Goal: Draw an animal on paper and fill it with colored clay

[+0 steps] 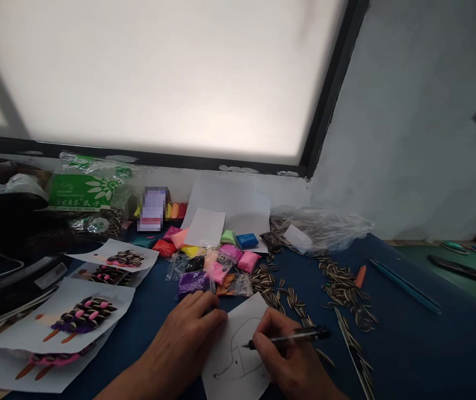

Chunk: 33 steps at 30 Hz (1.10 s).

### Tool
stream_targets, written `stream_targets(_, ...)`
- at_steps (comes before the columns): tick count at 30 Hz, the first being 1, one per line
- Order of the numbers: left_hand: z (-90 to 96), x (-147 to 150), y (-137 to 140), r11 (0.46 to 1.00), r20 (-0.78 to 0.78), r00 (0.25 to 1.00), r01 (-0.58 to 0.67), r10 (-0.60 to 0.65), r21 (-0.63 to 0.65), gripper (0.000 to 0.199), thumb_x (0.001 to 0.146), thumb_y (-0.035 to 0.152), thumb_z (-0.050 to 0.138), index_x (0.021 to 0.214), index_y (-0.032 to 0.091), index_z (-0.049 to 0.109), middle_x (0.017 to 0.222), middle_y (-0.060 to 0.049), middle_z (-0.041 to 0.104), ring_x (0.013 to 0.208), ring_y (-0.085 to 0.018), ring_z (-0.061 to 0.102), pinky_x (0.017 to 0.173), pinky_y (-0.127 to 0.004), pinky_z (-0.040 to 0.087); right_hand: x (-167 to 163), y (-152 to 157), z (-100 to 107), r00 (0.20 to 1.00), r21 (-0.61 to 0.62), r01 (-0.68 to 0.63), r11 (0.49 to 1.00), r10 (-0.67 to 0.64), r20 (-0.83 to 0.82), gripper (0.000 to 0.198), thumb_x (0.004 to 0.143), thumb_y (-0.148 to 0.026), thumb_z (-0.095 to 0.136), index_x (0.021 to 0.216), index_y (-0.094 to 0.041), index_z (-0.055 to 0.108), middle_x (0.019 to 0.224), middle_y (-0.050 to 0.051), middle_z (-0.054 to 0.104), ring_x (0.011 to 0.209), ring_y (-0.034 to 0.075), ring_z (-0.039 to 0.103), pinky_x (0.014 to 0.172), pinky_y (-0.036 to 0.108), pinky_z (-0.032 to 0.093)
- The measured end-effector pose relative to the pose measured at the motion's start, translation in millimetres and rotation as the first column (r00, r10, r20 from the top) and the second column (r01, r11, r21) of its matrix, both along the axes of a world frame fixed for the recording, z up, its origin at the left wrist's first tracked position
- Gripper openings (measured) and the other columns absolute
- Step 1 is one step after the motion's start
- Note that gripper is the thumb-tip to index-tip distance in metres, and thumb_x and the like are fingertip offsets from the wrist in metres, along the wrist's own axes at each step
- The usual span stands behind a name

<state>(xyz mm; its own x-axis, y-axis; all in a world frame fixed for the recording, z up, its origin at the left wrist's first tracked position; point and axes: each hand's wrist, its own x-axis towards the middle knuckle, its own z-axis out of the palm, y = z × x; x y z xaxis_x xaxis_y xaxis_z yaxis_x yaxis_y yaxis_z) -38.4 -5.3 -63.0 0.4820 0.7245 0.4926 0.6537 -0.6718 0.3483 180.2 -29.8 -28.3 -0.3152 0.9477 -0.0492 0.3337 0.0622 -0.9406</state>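
Observation:
A white sheet of paper [232, 380] lies on the dark blue table in front of me, with a line drawing of a hedgehog-like animal on it: a curved back, a pointed snout and a dot for an eye. My right hand [290, 355] is shut on a black pen [282, 338], its tip just over the drawing near the head. My left hand [188, 333] lies over the paper's left edge, fingers loosely bent and thumb side against the sheet, holding nothing. Sunflower seeds [269, 280] are scattered just beyond the paper.
Hedgehog pictures made with seeds and clay [83, 319] overlap at left. Colored clay packets [194, 282] cluster ahead, beside a phone [153, 208] and blank sheets [238, 205]. Seed bags [92, 191] stand behind. Tweezers [352, 353] and a blue tool [405, 284] lie at right.

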Motion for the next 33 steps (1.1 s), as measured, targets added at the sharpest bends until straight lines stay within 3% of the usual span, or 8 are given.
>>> stream_targets(5, 18.4, -1.0, -6.7, 0.984, -0.006, 0.988, 0.152, -0.153, -0.088, 0.030, 0.105, 0.018, 0.039, 0.112, 0.023, 0.067, 0.118, -0.010, 0.065, 0.104, -0.026, 0.058, 0.089, -0.042, 0.049, 0.0, 0.0, -0.9, 1.000, -0.025, -0.002, 1.000, 0.001, -0.027, 0.023, 0.089, -0.039, 0.059, 0.077, -0.022, 0.050, 0.066, -0.006, 0.043, 0.058, 0.012, 0.038, 0.054, 0.025, 0.032)
stream_targets(11, 23.7, -3.5, -10.1, 0.979, -0.018, 0.987, 0.157, -0.160, -0.130, 0.029, 0.100, 0.017, 0.044, 0.118, 0.023, 0.067, 0.125, -0.009, 0.064, 0.111, -0.028, 0.058, 0.094, -0.043, 0.049, -1.9, -5.3, 3.3, 0.999, -0.006, 0.007, 1.000, -0.007, -0.053, 0.021, 0.088, -0.040, 0.060, 0.085, -0.020, 0.054, 0.065, -0.006, 0.041, 0.055, 0.011, 0.035, 0.053, 0.025, 0.027)
stream_targets(15, 28.5, -8.3, -11.0, 0.972, -0.030, 0.988, 0.142, -0.150, -0.185, 0.023, 0.095, 0.030, 0.060, 0.115, 0.024, 0.069, 0.130, -0.009, 0.063, 0.116, -0.031, 0.058, 0.097, -0.044, 0.049, -3.3, -9.1, 1.8, 1.000, 0.097, 0.001, 0.995, -0.004, 0.030, 0.021, 0.090, -0.040, 0.056, 0.080, -0.022, 0.049, 0.062, -0.007, 0.039, 0.052, 0.011, 0.034, 0.051, 0.026, 0.025)
stream_targets(21, 35.3, -13.8, -9.4, 0.962, -0.122, 0.980, 0.124, -0.157, -0.242, 0.069, 0.071, 0.056, 0.088, 0.128, 0.023, 0.067, 0.140, -0.013, 0.059, 0.125, -0.040, 0.053, 0.102, -0.049, 0.048, -1.7, -5.0, -10.2, 0.992, 0.181, -0.056, 0.982, 0.035, 0.117, 0.018, 0.091, -0.036, 0.052, 0.081, -0.022, 0.049, 0.064, -0.005, 0.046, 0.053, 0.012, 0.038, 0.050, 0.025, 0.028)
stream_targets(24, 36.4, -12.6, -8.6, 0.959, -0.138, 0.979, 0.111, -0.151, -0.261, 0.072, 0.068, 0.057, 0.090, 0.126, 0.020, 0.067, 0.139, -0.015, 0.059, 0.126, -0.042, 0.052, 0.104, -0.051, 0.047, 1.4, -1.7, -17.1, 0.982, 0.212, -0.114, 0.971, 0.077, 0.175, 0.015, 0.092, -0.033, 0.051, 0.082, -0.021, 0.053, 0.066, -0.003, 0.052, 0.054, 0.012, 0.040, 0.049, 0.024, 0.028)
stream_targets(33, 43.6, -9.4, -8.7, 0.926, -0.150, 0.976, 0.091, -0.156, -0.366, 0.076, 0.068, 0.055, 0.090, 0.131, 0.020, 0.068, 0.141, -0.016, 0.058, 0.130, -0.047, 0.049, 0.105, -0.060, 0.046, 4.6, 1.2, -21.0, 0.972, 0.201, -0.195, 0.960, 0.163, 0.169, 0.013, 0.094, -0.030, 0.053, 0.087, -0.021, 0.056, 0.063, -0.005, 0.048, 0.050, 0.011, 0.039, 0.046, 0.023, 0.028)
